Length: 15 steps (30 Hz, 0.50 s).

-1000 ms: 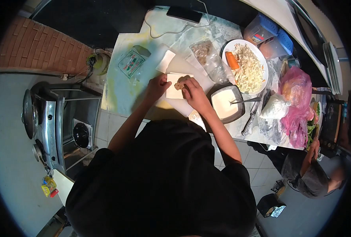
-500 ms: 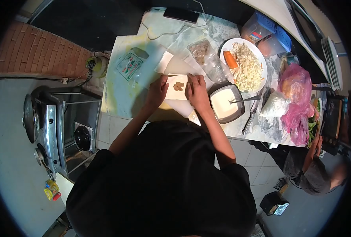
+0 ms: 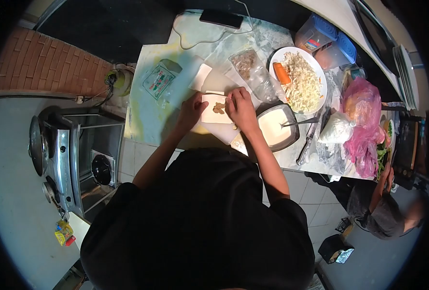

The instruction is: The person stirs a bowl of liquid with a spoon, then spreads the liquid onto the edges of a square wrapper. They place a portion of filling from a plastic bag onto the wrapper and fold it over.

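A pale square wrapper sheet lies in front of me, with a small brown clump of filling near its middle. At its left edge my left hand is closed, the thumb resting along the sheet's corner. My right hand pinches the upper right edge, its fingertips close to the filling. Beneath and behind are more pale sheets. To the right of my right hand sits a square dark bowl of white batter with a spoon in it.
A white plate holds shredded vegetables and a carrot piece. Plastic bags, a knife and lidded tubs occupy the right side. A phone lies at the back. Another person works at far right.
My right hand has shifted inward and up, its fingertips now nearer the filling. The sheet's upper edge looks slightly lifted or folded. My left hand has barely moved.
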Each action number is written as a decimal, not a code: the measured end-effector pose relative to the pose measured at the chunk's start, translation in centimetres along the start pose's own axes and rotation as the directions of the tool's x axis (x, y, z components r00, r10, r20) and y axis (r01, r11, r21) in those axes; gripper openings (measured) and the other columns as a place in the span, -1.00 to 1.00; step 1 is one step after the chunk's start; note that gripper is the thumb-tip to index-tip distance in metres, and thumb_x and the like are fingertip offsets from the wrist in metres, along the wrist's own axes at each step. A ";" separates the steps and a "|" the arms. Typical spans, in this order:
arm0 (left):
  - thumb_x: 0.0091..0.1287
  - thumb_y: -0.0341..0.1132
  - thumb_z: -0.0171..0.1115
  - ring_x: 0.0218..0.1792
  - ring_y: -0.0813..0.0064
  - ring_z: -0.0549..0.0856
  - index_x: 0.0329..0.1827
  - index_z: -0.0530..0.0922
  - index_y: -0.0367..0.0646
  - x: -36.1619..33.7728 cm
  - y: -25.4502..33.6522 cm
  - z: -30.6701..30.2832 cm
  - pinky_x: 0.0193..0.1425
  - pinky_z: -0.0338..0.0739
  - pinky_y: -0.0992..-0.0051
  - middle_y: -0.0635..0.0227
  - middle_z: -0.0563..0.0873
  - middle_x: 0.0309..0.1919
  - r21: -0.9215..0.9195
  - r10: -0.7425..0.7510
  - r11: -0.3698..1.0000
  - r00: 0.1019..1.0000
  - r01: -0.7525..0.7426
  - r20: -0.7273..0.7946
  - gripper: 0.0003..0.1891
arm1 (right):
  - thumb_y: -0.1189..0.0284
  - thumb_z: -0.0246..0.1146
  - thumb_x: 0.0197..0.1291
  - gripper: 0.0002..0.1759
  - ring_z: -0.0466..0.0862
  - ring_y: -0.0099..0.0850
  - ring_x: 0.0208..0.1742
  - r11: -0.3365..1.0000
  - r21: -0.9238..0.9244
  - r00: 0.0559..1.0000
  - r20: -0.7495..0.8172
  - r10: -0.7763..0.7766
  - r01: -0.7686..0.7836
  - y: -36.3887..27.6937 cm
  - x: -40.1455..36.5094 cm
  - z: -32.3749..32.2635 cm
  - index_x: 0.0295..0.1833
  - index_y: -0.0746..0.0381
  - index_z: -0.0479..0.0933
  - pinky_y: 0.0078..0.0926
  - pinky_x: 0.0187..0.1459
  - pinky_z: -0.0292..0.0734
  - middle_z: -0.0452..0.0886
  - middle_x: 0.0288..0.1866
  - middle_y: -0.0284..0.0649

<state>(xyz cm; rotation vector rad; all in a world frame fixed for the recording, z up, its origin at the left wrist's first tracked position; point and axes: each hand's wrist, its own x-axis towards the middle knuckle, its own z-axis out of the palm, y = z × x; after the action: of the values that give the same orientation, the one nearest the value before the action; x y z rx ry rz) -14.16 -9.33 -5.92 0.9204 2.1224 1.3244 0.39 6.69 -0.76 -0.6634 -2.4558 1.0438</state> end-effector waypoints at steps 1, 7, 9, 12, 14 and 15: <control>0.37 -0.44 0.32 -0.51 0.45 0.52 -0.04 0.51 -0.24 0.3 -0.7 0.2 -0.33 0.47 0.37 0.27 0.57 -0.54 -0.008 0.000 1.000 1.000 0.000 0.007 -0.81 | 0.51 0.27 0.30 -0.81 0.59 0.02 0.02 0.999 0.036 1.000 0.010 -0.014 0.013 0.1 0.1 0.0 -0.01 0.32 0.51 -0.14 0.07 0.51 0.54 -0.06 0.03; 0.37 -0.39 0.33 -0.47 0.55 0.52 -0.01 0.50 -0.24 0.4 0.1 0.0 -0.33 0.47 0.39 0.31 0.59 -0.50 -0.001 0.007 1.000 1.000 -0.007 0.027 -0.77 | 0.56 0.26 0.29 -0.62 0.66 -0.10 -0.14 0.947 0.249 0.977 0.122 0.175 -0.201 -0.4 0.2 -0.1 0.20 0.27 0.42 -0.25 -0.11 0.54 0.59 -0.03 0.06; 0.38 -0.39 0.32 -0.44 0.55 0.57 0.02 0.50 -0.23 0.4 -0.1 -0.1 -0.31 0.50 0.39 0.31 0.64 -0.46 -0.043 -0.004 0.999 1.000 0.006 0.031 -0.76 | 0.59 0.26 0.28 -0.56 0.66 -0.10 -0.14 0.963 0.244 0.992 0.091 0.091 -0.111 -0.4 -0.3 -0.1 0.26 0.25 0.40 -0.24 -0.09 0.55 0.59 -0.05 0.05; 0.40 -0.40 0.30 -0.32 0.53 0.68 0.11 0.50 -0.22 0.6 0.1 -0.1 -0.21 0.62 0.43 0.28 0.72 -0.33 -0.156 -0.116 0.978 0.982 0.140 0.150 -0.72 | 0.63 0.27 0.24 -0.47 0.66 -0.09 -0.13 0.977 0.215 0.999 0.049 -0.010 0.000 -0.1 -1.0 0.1 0.33 0.22 0.36 -0.23 -0.05 0.56 0.61 -0.06 0.04; 0.42 -0.39 0.28 -0.17 0.47 0.75 0.19 0.50 -0.22 0.2 1.5 -0.5 -0.09 0.70 0.43 0.22 0.74 -0.18 -0.242 -0.260 0.914 0.929 0.325 0.263 -0.68 | 0.64 0.27 0.23 -0.44 0.67 -0.08 -0.11 0.980 0.200 0.999 0.039 -0.030 0.021 0.0 -1.4 0.1 0.34 0.20 0.35 -0.23 -0.03 0.57 0.61 -0.05 0.05; 0.42 -0.39 0.28 -0.17 0.47 0.75 0.19 0.50 -0.22 0.0 1.7 -0.5 -0.09 0.70 0.43 0.22 0.74 -0.18 -0.241 -0.261 0.915 0.929 0.325 0.262 -0.68 | 0.65 0.26 0.24 -0.43 0.68 -0.07 -0.12 0.973 0.227 0.998 0.062 0.019 -0.032 -0.1 -1.5 0.1 0.35 0.18 0.34 -0.23 -0.03 0.58 0.63 -0.08 0.04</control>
<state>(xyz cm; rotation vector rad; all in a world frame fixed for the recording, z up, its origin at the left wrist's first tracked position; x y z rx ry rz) -14.06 -9.08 -4.18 0.5741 1.7599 1.2569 1.58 5.75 -0.97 -0.5981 -2.3324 1.3485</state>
